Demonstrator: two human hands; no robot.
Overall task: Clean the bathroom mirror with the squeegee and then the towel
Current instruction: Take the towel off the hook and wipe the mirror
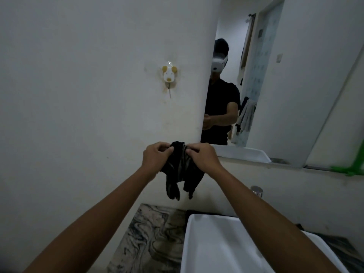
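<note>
A dark towel (pixel 182 170) with faint stripes hangs bunched in front of the wall, just left of the mirror's lower corner. My left hand (pixel 155 157) pinches its top left part and my right hand (pixel 202 156) grips its top right part, the two hands close together. The bathroom mirror (pixel 285 85) fills the upper right and reflects a person in a black shirt holding the cloth. A green object (pixel 352 166), possibly the squeegee, lies at the mirror's lower right edge, half cut off by the frame.
A white rectangular sink (pixel 216 243) sits below my arms on a marbled counter (pixel 147 239). A chrome tap (pixel 256 191) rises behind the sink. A dog-shaped wall hook (pixel 169 75) is stuck on the white wall at left.
</note>
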